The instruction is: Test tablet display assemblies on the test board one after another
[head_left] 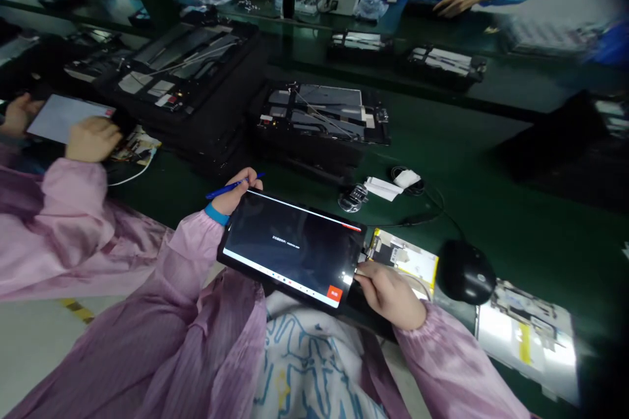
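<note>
A black tablet screen (295, 245) tilts toward me above the front edge of the bench. It is lit, with a line of small pale text in the middle and a red button at the lower right corner. My left hand (238, 191), with a blue band at the wrist, is closed around the screen's far left corner and also holds a blue pen (228, 188). At the right edge of the screen, my right hand (390, 291) is closed, thumb and finger pressed to the rim. A bare battery assembly (405, 255) lies just beyond this hand; whether its cable joins the screen is hidden.
Stacked tablet parts (324, 111) stand behind the screen, beside a taller stack (187, 65). A black mouse (466, 272) and a silver panel (531, 340) lie at right. A co-worker's hand (93, 139) works on another tablet at left; people in blue sleeves sit opposite.
</note>
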{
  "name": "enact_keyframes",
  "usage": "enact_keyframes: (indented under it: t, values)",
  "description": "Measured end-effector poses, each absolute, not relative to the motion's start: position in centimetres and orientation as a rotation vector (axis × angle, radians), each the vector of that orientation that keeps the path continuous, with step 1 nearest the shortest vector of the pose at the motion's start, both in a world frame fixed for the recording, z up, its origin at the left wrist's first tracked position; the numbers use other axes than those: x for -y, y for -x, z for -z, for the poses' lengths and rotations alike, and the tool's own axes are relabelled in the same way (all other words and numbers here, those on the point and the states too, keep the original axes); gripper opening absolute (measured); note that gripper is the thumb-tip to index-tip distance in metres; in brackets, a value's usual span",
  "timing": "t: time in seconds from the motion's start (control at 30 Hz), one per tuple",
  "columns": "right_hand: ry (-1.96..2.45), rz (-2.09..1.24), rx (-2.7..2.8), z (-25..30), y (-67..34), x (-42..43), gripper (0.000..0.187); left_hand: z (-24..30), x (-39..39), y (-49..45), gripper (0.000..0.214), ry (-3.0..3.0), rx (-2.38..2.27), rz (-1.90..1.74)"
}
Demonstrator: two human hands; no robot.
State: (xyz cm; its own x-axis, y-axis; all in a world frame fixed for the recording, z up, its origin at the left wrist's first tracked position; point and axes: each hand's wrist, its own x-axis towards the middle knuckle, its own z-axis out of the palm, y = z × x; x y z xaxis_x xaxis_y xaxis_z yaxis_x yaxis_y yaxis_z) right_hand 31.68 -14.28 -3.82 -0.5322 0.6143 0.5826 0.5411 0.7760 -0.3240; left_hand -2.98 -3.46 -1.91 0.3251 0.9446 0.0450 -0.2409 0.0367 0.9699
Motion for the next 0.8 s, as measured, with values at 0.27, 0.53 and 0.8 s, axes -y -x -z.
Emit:
enact_keyframes:
  t: [0.27, 0.53, 0.8]
  values:
    - [0.844, -0.146, 2.252, 4.3, -31.8, 13.8, 0.017, 1.5, 2.8, 3.0, 0.062, -1.170, -0.818, -1.053]
    - [0.833, -0.162, 2.273, 4.6, -32.2, 13.1, 0.018, 1.1, 1.6, 3.2, 0.058, -1.210, -0.797, -1.022]
    - [0.808, -0.231, 2.269, 4.6, -32.3, 12.9, 0.017, 0.5, 1.6, 2.6, 0.060, -1.212, -0.870, -1.050]
